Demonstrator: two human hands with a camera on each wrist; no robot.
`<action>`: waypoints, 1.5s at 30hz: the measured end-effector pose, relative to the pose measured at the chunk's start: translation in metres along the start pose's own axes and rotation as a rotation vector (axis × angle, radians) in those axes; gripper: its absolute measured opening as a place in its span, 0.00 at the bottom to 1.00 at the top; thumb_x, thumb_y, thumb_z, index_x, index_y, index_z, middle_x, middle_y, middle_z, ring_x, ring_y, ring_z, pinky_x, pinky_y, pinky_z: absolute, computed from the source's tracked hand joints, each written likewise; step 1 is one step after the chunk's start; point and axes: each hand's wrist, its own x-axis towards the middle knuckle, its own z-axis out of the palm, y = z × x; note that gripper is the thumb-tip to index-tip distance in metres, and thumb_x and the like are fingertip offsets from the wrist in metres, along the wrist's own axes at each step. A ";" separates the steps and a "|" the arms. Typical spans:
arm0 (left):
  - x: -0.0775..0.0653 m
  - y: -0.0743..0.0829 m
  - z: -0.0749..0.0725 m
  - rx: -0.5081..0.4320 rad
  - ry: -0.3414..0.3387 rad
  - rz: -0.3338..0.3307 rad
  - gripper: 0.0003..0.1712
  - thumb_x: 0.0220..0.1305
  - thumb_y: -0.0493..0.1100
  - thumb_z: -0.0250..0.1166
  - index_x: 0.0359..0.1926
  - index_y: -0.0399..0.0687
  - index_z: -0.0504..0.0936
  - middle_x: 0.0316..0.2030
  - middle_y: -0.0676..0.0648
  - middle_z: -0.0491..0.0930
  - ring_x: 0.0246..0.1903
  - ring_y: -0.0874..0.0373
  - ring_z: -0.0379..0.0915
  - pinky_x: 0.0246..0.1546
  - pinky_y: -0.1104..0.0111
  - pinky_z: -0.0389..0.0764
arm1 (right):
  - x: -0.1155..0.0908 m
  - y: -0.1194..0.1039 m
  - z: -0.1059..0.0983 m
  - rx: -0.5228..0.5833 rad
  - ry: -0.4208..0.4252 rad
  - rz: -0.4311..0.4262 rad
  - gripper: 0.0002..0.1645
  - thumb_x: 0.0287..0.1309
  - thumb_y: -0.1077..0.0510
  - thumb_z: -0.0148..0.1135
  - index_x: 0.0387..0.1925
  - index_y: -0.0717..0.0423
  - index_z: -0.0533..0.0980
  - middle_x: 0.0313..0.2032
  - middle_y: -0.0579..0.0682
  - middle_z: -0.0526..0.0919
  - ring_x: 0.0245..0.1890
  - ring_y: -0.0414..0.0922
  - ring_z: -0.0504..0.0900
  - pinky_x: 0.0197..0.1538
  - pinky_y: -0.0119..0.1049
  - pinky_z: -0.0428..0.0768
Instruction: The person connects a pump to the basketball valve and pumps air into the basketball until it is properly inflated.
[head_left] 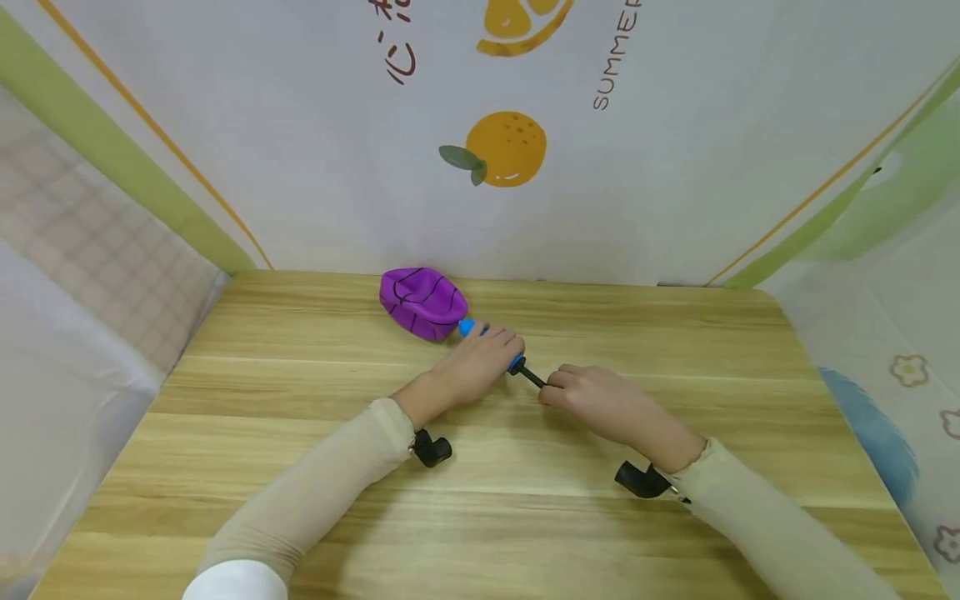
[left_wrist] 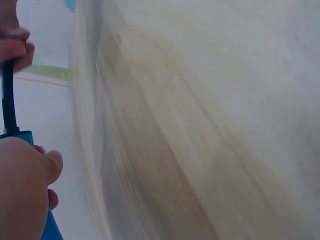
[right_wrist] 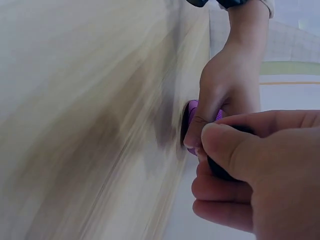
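Observation:
A blue hand pump (head_left: 467,327) with a black rod (head_left: 533,377) slants across the far middle of the table. My left hand (head_left: 480,363) grips its blue barrel (left_wrist: 51,231), covering most of it. At the rod's outer end, my right hand (head_left: 600,402) holds the black handle (right_wrist: 220,170), mostly hidden by the fingers. Part of the rod shows between the two hands. Just beyond the left hand lies a purple ball (head_left: 423,305) with black lines, sagging and dented. The pump's blue tip end meets the ball's right side in the head view.
The wood-grain table (head_left: 480,517) ends at a white cloth backdrop (head_left: 337,192) printed with oranges. Cloth sheets (head_left: 885,317) hang at both sides. Small black devices (head_left: 432,450) are strapped at both wrists, below the sleeves' cuffs.

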 end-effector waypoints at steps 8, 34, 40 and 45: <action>0.002 0.002 0.003 -0.006 0.002 -0.003 0.14 0.65 0.36 0.67 0.50 0.48 0.76 0.49 0.49 0.78 0.58 0.50 0.70 0.68 0.51 0.63 | 0.020 0.006 0.012 0.028 -0.014 0.054 0.07 0.58 0.69 0.70 0.34 0.54 0.82 0.30 0.46 0.81 0.31 0.40 0.79 0.33 0.29 0.79; -0.005 -0.009 0.010 -0.061 0.060 0.061 0.16 0.63 0.40 0.71 0.48 0.51 0.75 0.46 0.51 0.78 0.54 0.52 0.71 0.66 0.55 0.65 | -0.019 -0.014 -0.009 0.030 -0.019 0.037 0.12 0.51 0.69 0.74 0.36 0.55 0.82 0.32 0.46 0.84 0.32 0.41 0.81 0.34 0.31 0.82; -0.005 -0.011 0.011 -0.052 0.058 0.058 0.16 0.63 0.42 0.72 0.48 0.51 0.76 0.46 0.52 0.78 0.54 0.53 0.71 0.65 0.56 0.65 | -0.030 -0.017 -0.010 0.039 -0.005 0.035 0.11 0.51 0.67 0.74 0.35 0.55 0.83 0.32 0.46 0.84 0.32 0.40 0.81 0.34 0.30 0.82; -0.002 -0.006 0.009 -0.060 0.012 0.027 0.15 0.65 0.38 0.69 0.50 0.50 0.76 0.50 0.50 0.79 0.58 0.51 0.70 0.69 0.53 0.62 | -0.032 -0.017 -0.007 0.038 0.037 0.024 0.11 0.50 0.66 0.75 0.36 0.55 0.82 0.32 0.45 0.84 0.32 0.40 0.81 0.33 0.30 0.82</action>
